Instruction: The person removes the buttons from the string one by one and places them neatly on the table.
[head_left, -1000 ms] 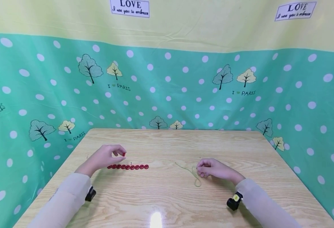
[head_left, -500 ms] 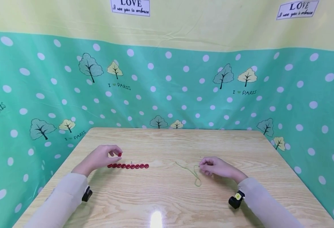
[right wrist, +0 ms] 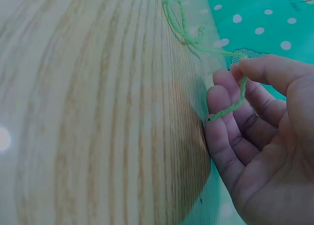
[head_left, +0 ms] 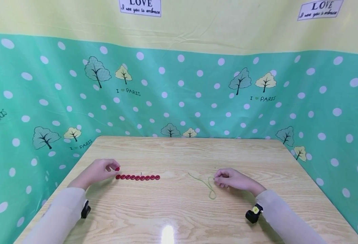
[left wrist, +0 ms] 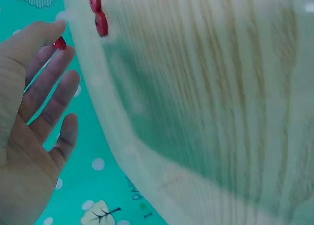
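My left hand [head_left: 99, 170] pinches a small red button [left wrist: 60, 43] between thumb and forefinger, above the left end of a row of red buttons [head_left: 137, 178]. In the left wrist view the other fingers spread loosely below it, and two buttons of the row show near the top. Over on the right, my right hand [head_left: 232, 179] pinches a thin green string [right wrist: 243, 92] with thumb and fingertips. Its short end hangs across the fingers, with a dark tip. The rest of the string lies on the table in a small loop, its far end pointing left toward the row.
The wooden table [head_left: 173, 210] stands against a green dotted curtain [head_left: 179, 91]. A tiny pale upright piece [head_left: 141, 174] sits just behind the row of buttons. Each wrist carries a small black camera, such as the right one [head_left: 253, 215].
My left hand has moved left and slightly down with its button, toward the row's left end. My right hand has shifted slightly right with the string.
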### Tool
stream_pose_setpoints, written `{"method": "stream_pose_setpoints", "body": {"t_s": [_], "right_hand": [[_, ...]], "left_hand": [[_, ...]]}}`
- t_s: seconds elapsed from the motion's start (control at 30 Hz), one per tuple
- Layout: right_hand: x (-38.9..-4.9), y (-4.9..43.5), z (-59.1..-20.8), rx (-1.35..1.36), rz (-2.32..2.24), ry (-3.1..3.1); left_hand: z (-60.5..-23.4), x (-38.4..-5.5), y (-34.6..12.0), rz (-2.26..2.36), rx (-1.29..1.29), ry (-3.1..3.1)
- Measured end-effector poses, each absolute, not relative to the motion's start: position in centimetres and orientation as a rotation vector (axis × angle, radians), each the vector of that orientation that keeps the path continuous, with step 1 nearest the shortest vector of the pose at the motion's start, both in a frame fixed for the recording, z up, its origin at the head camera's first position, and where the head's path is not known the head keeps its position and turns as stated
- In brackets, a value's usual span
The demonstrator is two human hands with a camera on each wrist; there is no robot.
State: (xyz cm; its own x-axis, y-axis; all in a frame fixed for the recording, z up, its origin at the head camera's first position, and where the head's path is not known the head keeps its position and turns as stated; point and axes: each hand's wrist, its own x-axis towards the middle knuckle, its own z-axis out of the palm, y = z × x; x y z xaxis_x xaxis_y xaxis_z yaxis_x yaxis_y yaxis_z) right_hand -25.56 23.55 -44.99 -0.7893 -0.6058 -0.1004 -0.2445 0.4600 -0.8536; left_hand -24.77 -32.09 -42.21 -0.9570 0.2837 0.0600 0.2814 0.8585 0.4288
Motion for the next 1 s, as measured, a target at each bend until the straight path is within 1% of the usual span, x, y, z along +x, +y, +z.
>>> {"method": "stream_pose_setpoints", "body": {"t_s": [0.4, 0.63, 0.87, 1.0], "right_hand": [[-25.5, 23.7, -44.5, -0.695, -1.265, 2.329], [-25.4, 23.8, -44.4, -0.68, -1.251, 2.345], [-25.5, 23.8, -44.4, -0.673, -1.264, 2.331], [-25.6, 23.8, -44.4, -0.665, -1.265, 2.335]], "left_hand": [[-43.1, -24.2, -33.6, 0.702, 0.376, 2.96], [-43.6, -24.0, -34.0, 0.707, 0.411, 2.936], [-43.9, -24.2, -34.0, 0.697, 0.368, 2.942], [-43.7, -24.1, -33.9, 0.695, 0.388, 2.943]]}}
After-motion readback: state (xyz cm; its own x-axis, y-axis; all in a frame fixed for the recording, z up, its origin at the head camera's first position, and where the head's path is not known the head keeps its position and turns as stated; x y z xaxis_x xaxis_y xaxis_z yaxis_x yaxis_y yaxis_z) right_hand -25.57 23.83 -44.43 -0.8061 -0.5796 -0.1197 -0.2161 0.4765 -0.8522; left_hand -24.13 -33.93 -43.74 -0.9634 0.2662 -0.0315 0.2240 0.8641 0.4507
